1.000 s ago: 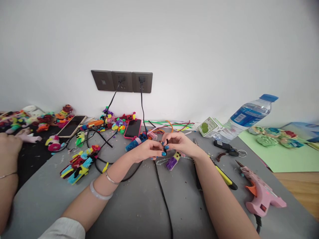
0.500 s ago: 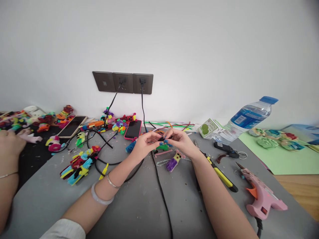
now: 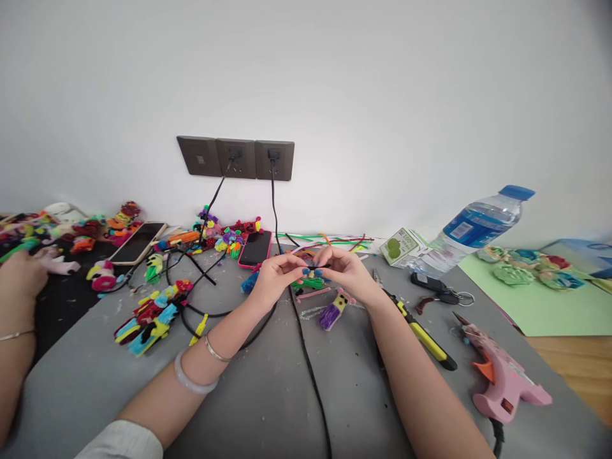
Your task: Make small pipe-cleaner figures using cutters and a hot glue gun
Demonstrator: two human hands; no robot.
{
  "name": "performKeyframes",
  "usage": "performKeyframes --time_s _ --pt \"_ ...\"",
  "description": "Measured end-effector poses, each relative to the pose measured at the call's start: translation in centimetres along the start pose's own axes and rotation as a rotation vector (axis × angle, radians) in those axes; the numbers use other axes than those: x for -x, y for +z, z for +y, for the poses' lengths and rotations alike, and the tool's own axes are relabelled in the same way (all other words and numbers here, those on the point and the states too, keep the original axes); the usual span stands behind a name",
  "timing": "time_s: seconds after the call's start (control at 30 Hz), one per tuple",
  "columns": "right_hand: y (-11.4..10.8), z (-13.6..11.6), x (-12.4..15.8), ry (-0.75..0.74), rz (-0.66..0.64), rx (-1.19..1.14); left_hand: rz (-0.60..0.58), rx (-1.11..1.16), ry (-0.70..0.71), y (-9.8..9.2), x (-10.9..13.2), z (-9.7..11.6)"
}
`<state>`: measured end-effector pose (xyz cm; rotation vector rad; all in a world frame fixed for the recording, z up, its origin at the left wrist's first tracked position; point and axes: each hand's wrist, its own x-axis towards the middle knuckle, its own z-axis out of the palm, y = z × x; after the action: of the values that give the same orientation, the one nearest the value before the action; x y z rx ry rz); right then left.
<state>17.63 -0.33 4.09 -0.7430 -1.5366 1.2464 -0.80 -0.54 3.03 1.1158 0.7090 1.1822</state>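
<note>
Between the fingertips of both hands, over the middle of the table, is a short black pipe cleaner (image 3: 314, 268). My left hand (image 3: 278, 275) pinches its left end, and my right hand (image 3: 347, 274) pinches the other. Fingers partly cover it. Just below and in front of my hands lies a small pipe-cleaner figure (image 3: 335, 309) with a purple lower part and a cream top. Pink and green pipe cleaners (image 3: 313, 293) and a silvery strand lie beside it.
A co-worker's hand (image 3: 19, 274) is at the far left with something green. Around lie fuzzy figures (image 3: 153, 319), phones (image 3: 255, 248), black cables (image 3: 310, 376), yellow-black pliers (image 3: 430, 344), car key (image 3: 435, 287), pink glue gun (image 3: 507, 382), water bottle (image 3: 478, 223) and a drink carton (image 3: 401, 247).
My fingers have shifted slightly, and the black pipe cleaner now shows as a straighter piece between them. At the left, a green strip has appeared by the co-worker's hand.
</note>
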Motion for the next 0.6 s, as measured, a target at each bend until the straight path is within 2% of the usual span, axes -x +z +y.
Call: performKeyframes --time_s 0.27,0.6 --pt "0.6 0.2 -0.2 -0.155 0.029 0.049 0.084 0.433 -0.23 0.9 0.2 -0.4" --pt "0.9 0.1 -0.1 -0.102 -0.013 0.034 0.024 0.429 -0.226 1.2 0.6 -0.3"
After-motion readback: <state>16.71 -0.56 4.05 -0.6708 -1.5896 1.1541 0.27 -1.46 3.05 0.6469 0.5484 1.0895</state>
